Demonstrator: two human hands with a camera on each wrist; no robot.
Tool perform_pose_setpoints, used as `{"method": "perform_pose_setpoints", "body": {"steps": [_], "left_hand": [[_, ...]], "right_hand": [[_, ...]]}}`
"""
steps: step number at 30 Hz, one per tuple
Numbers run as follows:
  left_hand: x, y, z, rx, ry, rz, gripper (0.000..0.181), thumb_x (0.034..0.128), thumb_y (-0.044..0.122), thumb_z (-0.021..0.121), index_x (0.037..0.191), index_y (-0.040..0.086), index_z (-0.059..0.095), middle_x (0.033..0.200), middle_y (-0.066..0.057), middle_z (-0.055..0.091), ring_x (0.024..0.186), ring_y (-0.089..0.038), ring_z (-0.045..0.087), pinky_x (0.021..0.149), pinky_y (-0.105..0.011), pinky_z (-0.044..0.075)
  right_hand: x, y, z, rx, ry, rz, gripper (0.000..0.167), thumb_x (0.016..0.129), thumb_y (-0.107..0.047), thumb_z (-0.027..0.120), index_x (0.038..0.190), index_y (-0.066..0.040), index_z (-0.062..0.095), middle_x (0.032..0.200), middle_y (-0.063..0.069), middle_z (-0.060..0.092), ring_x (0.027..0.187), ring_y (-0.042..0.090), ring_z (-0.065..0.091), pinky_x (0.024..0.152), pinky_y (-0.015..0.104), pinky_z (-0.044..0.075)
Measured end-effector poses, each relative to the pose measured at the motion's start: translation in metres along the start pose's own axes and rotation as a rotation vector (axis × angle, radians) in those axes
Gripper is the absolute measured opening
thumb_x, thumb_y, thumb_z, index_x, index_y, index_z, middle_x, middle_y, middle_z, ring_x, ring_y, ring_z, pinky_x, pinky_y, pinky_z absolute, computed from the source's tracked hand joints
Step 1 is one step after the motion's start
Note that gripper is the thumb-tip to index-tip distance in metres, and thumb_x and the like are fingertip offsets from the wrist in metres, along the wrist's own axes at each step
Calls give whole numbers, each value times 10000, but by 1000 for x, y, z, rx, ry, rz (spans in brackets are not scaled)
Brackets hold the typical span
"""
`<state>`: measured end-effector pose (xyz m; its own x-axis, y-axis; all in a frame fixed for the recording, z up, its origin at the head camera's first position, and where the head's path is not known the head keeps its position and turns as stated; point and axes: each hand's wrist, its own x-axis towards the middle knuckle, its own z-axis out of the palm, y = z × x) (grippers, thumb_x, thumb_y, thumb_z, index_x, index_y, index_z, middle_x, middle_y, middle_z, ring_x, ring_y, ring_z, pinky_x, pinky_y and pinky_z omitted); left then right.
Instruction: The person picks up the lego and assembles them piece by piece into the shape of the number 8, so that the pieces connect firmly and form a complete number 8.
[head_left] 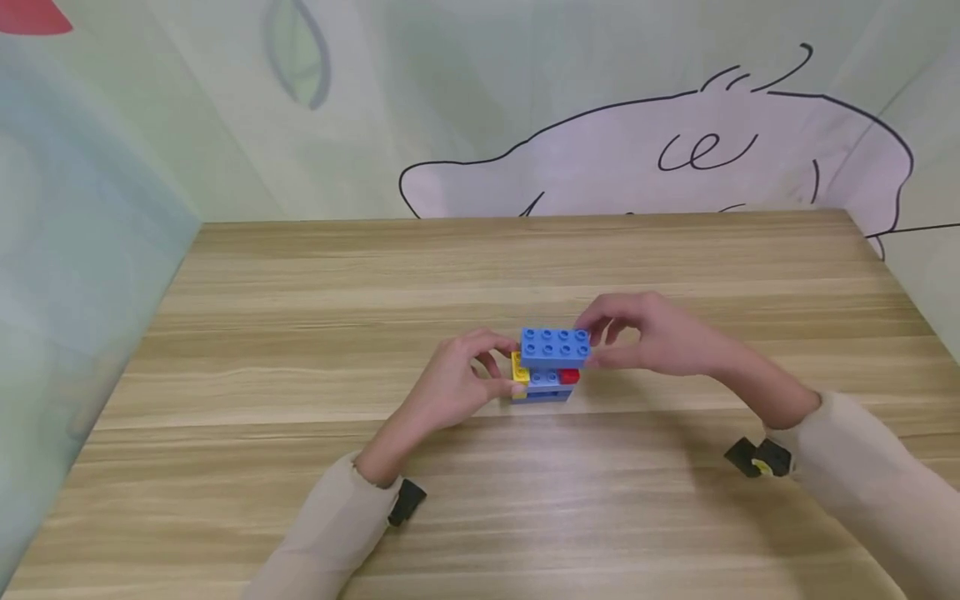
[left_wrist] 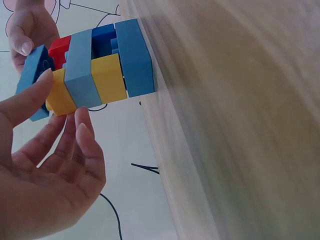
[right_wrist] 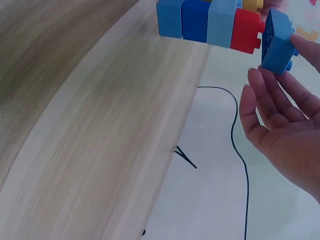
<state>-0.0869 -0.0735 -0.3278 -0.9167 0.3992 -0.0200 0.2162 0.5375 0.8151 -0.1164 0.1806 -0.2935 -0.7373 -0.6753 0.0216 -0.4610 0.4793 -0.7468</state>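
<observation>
A stack of toy building bricks stands on the table. Its bottom is a blue brick [left_wrist: 136, 60], with a yellow brick [left_wrist: 109, 79] and a dark blue brick [right_wrist: 195, 21] above. Over these lies a lighter blue brick [left_wrist: 82, 70], topped by a second yellow brick [head_left: 521, 367] on the left and a red brick [right_wrist: 246, 31] on the right. My left hand [head_left: 453, 379] holds the upper yellow brick between thumb and fingers. With thumb and fingertips my right hand [head_left: 660, 333] pinches an eight-stud blue brick [head_left: 555, 343], tilted above the red one, with a gap between them.
The wood-grain table [head_left: 300, 292] extends around the stack on every side. Behind it rises a wall [head_left: 480, 100] with printed drawings, and another pale wall [head_left: 75, 208] borders the left. Black wrist devices [head_left: 761, 457] sit at both sleeves.
</observation>
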Motion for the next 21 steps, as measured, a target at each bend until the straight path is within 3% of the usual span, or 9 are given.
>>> {"method": "perform_pose_setpoints", "body": {"steps": [8, 15, 21], "left_hand": [[0, -2, 0, -22, 5, 36, 361, 711, 86, 780, 1047, 48, 653, 976, -46, 627, 728, -126, 563, 618, -259, 468], [0, -2, 0, -28, 7, 53, 362, 705, 71, 777, 1044, 39, 653, 979, -72, 624, 737, -128, 565, 638, -254, 478], [0, -1, 0, -32, 3, 23, 375, 710, 80, 778, 1063, 57, 654, 975, -43, 620, 737, -129, 559, 629, -258, 478]], "right_hand": [[-1, -2, 11, -10, 33, -105, 279, 758, -51, 728, 1020, -54, 633, 975, -10, 625, 838, 180, 582, 699, 357, 516], [-1, -4, 15, -22, 46, -107, 302, 755, -44, 725, 1039, -30, 625, 969, 4, 633, 840, 175, 591, 704, 361, 522], [-2, -4, 16, -4, 35, -79, 305, 764, -42, 720, 1052, -27, 621, 980, 8, 643, 853, 165, 602, 739, 361, 516]]}}
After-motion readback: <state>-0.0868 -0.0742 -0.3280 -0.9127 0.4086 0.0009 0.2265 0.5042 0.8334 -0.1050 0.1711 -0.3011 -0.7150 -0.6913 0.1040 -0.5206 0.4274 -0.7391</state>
